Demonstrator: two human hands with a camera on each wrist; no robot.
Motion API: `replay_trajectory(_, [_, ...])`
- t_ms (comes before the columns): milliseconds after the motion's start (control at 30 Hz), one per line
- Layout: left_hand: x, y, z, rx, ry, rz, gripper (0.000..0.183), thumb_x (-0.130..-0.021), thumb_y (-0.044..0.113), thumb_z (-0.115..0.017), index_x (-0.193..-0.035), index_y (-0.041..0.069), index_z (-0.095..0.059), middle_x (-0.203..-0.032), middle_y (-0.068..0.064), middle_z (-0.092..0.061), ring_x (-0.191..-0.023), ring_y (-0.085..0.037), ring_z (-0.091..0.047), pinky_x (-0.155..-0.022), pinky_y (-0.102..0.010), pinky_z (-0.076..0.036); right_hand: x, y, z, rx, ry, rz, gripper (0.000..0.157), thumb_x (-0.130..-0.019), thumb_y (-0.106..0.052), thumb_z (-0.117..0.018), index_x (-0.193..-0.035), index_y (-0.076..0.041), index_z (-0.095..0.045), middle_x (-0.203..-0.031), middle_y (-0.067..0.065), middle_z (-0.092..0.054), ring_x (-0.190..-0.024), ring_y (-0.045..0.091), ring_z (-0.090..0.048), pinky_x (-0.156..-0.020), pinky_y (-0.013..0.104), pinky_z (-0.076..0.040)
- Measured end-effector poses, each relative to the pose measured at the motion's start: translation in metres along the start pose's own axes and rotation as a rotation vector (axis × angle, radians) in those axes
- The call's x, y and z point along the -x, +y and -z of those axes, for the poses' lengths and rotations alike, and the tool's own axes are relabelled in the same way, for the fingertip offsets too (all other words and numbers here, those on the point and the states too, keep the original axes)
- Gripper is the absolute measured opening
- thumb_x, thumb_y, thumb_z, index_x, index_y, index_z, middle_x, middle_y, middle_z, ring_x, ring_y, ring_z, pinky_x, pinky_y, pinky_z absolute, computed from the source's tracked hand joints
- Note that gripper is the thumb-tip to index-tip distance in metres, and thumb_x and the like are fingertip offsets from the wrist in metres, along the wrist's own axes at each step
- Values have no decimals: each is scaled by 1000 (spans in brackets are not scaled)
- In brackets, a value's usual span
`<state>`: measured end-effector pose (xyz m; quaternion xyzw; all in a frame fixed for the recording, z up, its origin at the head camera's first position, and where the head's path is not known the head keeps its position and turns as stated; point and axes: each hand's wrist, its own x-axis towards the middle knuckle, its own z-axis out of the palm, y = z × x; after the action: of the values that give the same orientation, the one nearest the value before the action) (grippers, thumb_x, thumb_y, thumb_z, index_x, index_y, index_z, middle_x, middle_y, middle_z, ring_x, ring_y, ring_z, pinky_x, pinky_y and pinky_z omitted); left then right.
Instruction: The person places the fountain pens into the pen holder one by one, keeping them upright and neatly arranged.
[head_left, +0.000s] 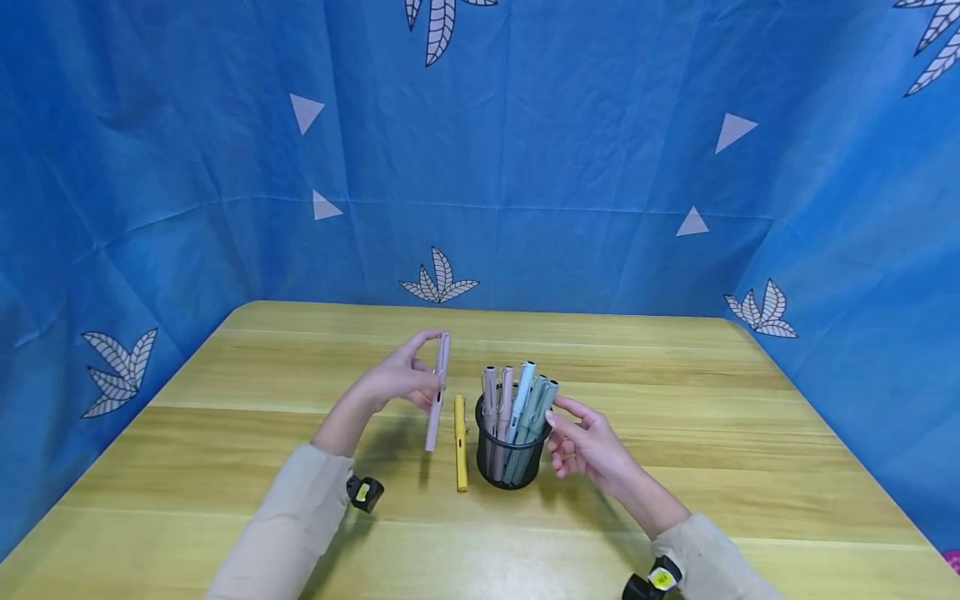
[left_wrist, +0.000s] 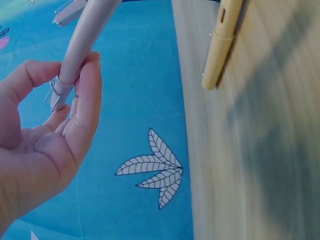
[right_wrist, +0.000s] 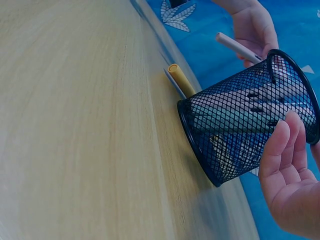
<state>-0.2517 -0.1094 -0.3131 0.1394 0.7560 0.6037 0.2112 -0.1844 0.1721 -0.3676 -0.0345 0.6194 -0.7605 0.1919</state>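
My left hand [head_left: 408, 377] pinches a pale pink pen [head_left: 439, 392] between thumb and fingers, holding it up above the table. In the left wrist view its clip end sits at the fingertips. A yellow pen [head_left: 461, 446] lies on the table between that hand and a black mesh pen holder [head_left: 510, 481]. Several capped pens stand in the holder: mauve, pink, light blue [head_left: 521, 402] and grey-green [head_left: 543, 408]. My right hand [head_left: 588, 442] holds the holder by its right side near the rim; in the right wrist view its fingers [right_wrist: 281, 140] press against the mesh.
The wooden table [head_left: 712, 467] has a grained surface and rounded back corners. A blue cloth [head_left: 562, 167] printed with leaves and triangles hangs behind and along both sides. Each wrist wears a small black camera [head_left: 364, 492].
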Motion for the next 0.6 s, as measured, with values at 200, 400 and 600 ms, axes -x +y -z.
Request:
replay_trajectory(200, [1, 7, -3, -12, 4, -47, 78, -76, -9, -54, -140, 14, -17, -79, -20, -55, -60, -22, -58, -65, -46, -52, 0, 1, 0, -1, -4, 3, 62, -92, -19, -49, -140, 0, -15, -63, 2, -54, -47, 11, -52, -47, 22, -47])
replay_trajectory(400, [2, 14, -6, -15, 16, -76, 77, -77, -9, -53, -140, 15, -18, -79, -19, -55, -62, -23, -58, -62, -43, -53, 0, 0, 0, -4, -4, 8, 60, -93, -18, -48, -140, 0, -15, -62, 2, -54, -47, 11, -52, -46, 23, -47])
replay_trajectory(600, [1, 19, -8, -9, 19, -108, 76, -76, -10, -53, -140, 15, -19, -78, -17, -55, -62, -24, -59, -66, -44, -52, 1, -1, -1, -6, -8, 12, 61, -93, -18, -48, -140, 1, -14, -62, 1, -54, -47, 11, -52, -46, 23, -47])
